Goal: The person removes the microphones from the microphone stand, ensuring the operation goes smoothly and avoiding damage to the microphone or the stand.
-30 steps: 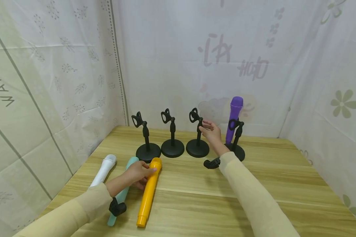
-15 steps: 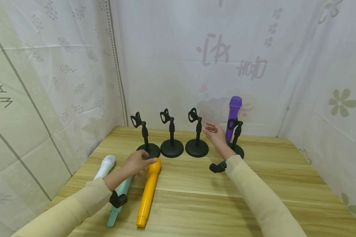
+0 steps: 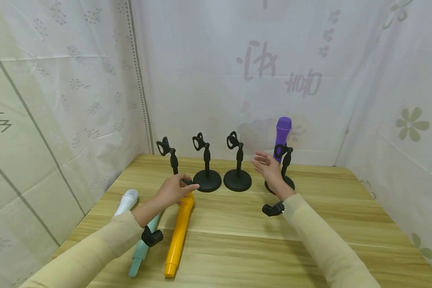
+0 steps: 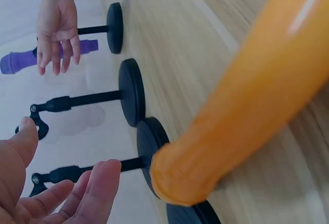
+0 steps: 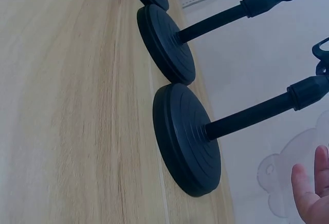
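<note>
My left hand is over the head of an orange-yellow microphone, which lies on the table. In the left wrist view its thumb and fingers are spread apart with nothing between them. Partly beneath my left forearm lies a mint-green microphone, with a white microphone to its left. My right hand is in the air, fingers loosely extended, between a bare black microphone stand and the purple microphone. That purple one leans upright in the clip of the rightmost stand, partly hidden by the hand.
Two more black stands, the middle-left one and the leftmost one, continue the row along the back of the wooden table. Their clips hold nothing. Patterned curtains surround the table. A small black camera sits on each wrist.
My left hand has risen from beside the orange-yellow microphone and shifted right over its head. My right hand has drawn away from the third stand, rightward and slightly down, fingers loosened.
</note>
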A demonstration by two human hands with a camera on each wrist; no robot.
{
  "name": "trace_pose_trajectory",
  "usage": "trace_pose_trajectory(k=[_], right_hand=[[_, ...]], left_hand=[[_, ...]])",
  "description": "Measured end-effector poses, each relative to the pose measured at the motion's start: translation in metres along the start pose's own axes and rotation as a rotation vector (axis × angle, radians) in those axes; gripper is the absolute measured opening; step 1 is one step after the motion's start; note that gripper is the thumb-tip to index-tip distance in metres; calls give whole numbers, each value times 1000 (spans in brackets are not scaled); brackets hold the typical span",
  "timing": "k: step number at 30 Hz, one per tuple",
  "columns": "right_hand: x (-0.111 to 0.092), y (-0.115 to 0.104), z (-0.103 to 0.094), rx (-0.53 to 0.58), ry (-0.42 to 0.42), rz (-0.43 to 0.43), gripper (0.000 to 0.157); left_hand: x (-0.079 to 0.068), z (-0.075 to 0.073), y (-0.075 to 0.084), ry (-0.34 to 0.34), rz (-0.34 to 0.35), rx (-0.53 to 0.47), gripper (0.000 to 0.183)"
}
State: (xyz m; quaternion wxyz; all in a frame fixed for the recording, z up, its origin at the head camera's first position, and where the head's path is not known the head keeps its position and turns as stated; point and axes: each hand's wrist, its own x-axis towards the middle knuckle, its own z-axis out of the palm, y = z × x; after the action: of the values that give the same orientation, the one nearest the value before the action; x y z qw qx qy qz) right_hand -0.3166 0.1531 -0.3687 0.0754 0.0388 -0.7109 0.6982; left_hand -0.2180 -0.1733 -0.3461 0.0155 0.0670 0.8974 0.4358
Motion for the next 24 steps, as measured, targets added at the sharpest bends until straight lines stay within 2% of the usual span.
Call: trace_pose_trajectory(k=[13, 24], right_hand=[[-8, 2, -21, 22, -8, -36, 44], [-22, 0, -37, -9, -18, -85, 43]], left_hand=[[9, 22, 29, -29, 101, -40, 50], [29, 42, 52, -54, 212, -76, 52]])
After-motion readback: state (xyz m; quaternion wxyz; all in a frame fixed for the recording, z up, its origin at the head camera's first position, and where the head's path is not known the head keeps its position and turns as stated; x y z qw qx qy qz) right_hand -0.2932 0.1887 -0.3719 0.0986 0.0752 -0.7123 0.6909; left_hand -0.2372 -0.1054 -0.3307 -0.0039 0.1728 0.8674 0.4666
